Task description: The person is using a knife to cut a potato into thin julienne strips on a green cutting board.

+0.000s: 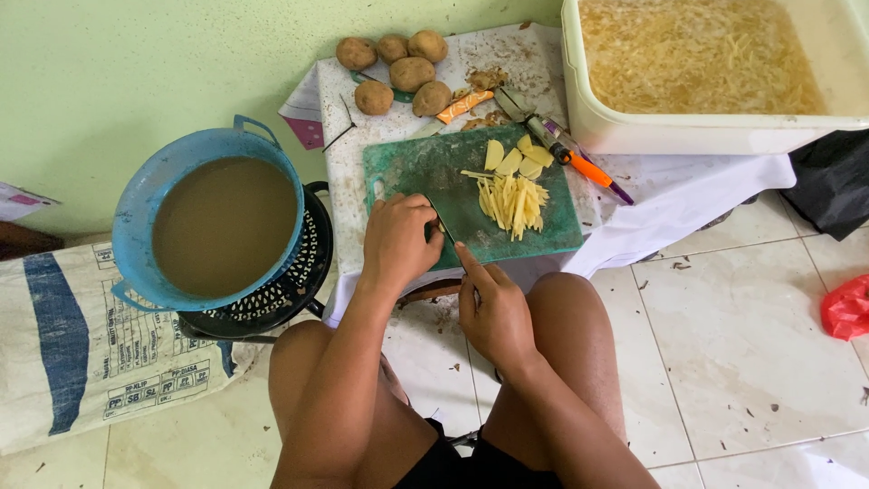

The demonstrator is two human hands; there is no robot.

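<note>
1. We look down at our two bare hands over a green rectangular plastic cutting board, set on a low table covered in white cloth.
2. Our left hand rests at the board's 7 o'clock edge, fingers curled shut around something dark; we cannot tell what it is.
3. Our right hand lies just below the board at 6 o'clock, forefinger stretched out to touch its near edge, the other fingers loosely folded and holding nothing.
4. A heap of pale yellow potato sticks lies at the board's 3 o'clock side, with flat potato slices just above it, toward 1 o'clock.
5. We judge the cutting to be paused between slices; the next stroke calls for a fresh slice brought under the hands.
6. Whole brown potatoes sit at 11 o'clock beyond the board, an orange-handled peeler at 2 o'clock.
7. A blue round basin of murky brown water stands at 9 o'clock; a white tub of soaking potato strips at 1 o'clock.
</note>
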